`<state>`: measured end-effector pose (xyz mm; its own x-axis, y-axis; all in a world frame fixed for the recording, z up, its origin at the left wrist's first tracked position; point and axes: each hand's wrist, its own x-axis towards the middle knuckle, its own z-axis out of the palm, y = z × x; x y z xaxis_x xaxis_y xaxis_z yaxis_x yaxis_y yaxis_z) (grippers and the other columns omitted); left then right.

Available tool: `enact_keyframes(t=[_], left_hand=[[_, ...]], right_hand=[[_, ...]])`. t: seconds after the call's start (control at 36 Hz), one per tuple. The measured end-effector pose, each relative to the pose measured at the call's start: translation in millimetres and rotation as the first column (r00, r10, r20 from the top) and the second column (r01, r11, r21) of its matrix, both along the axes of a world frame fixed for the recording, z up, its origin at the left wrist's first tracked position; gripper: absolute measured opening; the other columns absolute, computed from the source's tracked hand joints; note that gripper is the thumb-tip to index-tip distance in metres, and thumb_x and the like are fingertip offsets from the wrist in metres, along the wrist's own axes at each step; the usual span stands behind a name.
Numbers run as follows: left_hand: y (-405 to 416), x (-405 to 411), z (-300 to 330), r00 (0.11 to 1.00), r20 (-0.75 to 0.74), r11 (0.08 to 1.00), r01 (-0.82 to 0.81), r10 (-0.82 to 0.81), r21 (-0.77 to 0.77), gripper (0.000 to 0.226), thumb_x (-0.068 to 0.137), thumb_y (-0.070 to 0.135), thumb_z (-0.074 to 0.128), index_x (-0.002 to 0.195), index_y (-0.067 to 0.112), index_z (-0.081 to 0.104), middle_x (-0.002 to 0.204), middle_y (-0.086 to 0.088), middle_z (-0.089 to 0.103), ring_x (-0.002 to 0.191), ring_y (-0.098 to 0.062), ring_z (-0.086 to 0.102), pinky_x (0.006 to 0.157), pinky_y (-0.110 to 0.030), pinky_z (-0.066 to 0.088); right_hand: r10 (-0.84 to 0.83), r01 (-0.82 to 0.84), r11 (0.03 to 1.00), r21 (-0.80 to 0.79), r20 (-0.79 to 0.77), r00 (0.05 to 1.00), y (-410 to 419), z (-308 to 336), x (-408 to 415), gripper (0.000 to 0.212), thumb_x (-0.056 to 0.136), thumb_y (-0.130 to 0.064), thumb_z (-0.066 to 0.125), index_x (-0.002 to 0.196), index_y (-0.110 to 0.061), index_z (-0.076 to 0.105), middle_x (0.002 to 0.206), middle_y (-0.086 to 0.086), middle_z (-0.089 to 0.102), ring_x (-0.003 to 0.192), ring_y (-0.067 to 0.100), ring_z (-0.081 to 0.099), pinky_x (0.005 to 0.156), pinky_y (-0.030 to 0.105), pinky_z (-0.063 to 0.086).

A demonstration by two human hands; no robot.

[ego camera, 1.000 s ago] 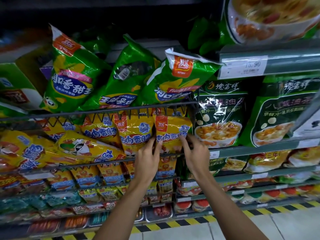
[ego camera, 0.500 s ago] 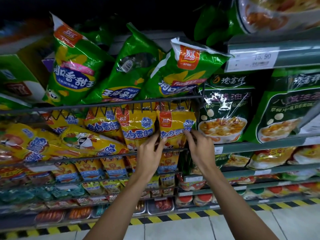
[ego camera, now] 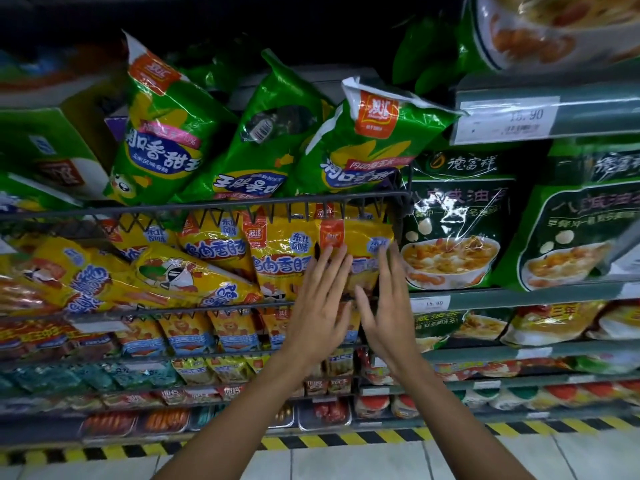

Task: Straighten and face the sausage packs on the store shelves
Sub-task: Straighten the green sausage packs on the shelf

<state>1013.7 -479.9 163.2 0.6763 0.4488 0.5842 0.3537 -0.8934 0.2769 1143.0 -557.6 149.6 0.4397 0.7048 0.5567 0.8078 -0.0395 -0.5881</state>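
In the centre of the frame both hands are lying flat against the front of a yellow sausage pack [ego camera: 353, 244] that is standing at the right end of the wire basket shelf [ego camera: 207, 308]. The left hand [ego camera: 320, 306] is having its fingers straight and spread over the lower left part of the pack, and the right hand [ego camera: 388, 306] is the same on the lower right part; neither one is gripping anything. It seems they are pressing the pack back so its face is standing square to the aisle. To its left another upright yellow pack [ego camera: 277, 258] is already facing forward, while at centre left a fallen yellow pack [ego camera: 180, 275] is lying tilted. Above, in the upper middle, the green packs [ego camera: 363, 147] are leaning crooked, one turned upside down, so I judge more straightening is waiting
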Motion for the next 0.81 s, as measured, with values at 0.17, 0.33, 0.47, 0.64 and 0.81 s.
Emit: enact_keyframes(t=[0.17, 0.33, 0.47, 0.64, 0.81], left_hand=[[15, 15, 12, 0.994, -0.104, 0.999, -0.032, 0.036, 0.041, 0.077, 0.101, 0.024, 0.059, 0.163, 0.009, 0.016, 0.172, -0.004, 0.002, 0.159, -0.023, -0.002, 0.128, -0.049, 0.012], [12, 12, 14, 0.999, -0.049, 1.000, -0.001, 0.000, -0.024, 0.074, 0.099, 0.017, 0.063, 0.161, 0.008, 0.023, 0.172, -0.004, 0.010, 0.159, -0.023, 0.003, 0.127, -0.051, 0.014], [7, -13, 13, 0.996, 0.091, 0.998, 0.012, -0.006, -0.062, 0.060, 0.099, 0.007, 0.063, 0.155, 0.010, 0.040, 0.166, -0.005, 0.029, 0.156, -0.028, 0.018, 0.127, -0.047, 0.018], [5, -61, 10, 0.951, 0.165, 0.940, -0.210, 0.260, -0.270, 0.064, 0.100, 0.008, 0.062, 0.157, 0.017, 0.035, 0.167, 0.003, 0.022, 0.156, -0.018, 0.016, 0.125, -0.023, 0.010], [13, -85, 9, 0.890, 0.186, 0.784, -0.249, 0.417, -0.569, 0.074, 0.101, 0.029, 0.061, 0.162, 0.029, 0.017, 0.167, 0.019, 0.009, 0.155, -0.009, 0.016, 0.125, -0.035, 0.025]], right_hand=[[-0.099, 0.102, 0.992, -0.072, 0.043, 0.994, 28, 19, 17, 0.074, 0.106, -0.051, 0.041, 0.164, -0.016, 0.010, 0.170, 0.005, 0.016, 0.157, 0.020, 0.012, 0.127, 0.043, 0.018], [-0.065, 0.065, 0.996, -0.066, -0.005, 0.998, 28, 19, 16, 0.075, 0.105, -0.052, 0.043, 0.164, -0.020, 0.009, 0.169, 0.005, 0.018, 0.157, 0.019, 0.013, 0.126, 0.045, 0.019], [-0.014, 0.021, 0.999, 0.047, -0.139, 0.990, 3, 21, 9, 0.072, 0.104, -0.035, 0.058, 0.162, -0.030, 0.017, 0.166, -0.010, 0.018, 0.154, 0.004, 0.011, 0.124, 0.029, 0.015], [0.081, -0.056, 0.983, 0.175, -0.142, 0.987, -18, 0, -12, 0.053, 0.100, -0.014, 0.061, 0.150, -0.010, 0.045, 0.154, -0.004, 0.041, 0.146, 0.013, 0.036, 0.121, 0.029, 0.029], [0.317, -0.327, 0.945, 0.006, -0.263, 0.911, -2, 5, -53, 0.056, 0.104, -0.022, 0.060, 0.155, -0.025, 0.038, 0.159, -0.017, 0.036, 0.148, 0.005, 0.034, 0.119, 0.037, 0.037]])
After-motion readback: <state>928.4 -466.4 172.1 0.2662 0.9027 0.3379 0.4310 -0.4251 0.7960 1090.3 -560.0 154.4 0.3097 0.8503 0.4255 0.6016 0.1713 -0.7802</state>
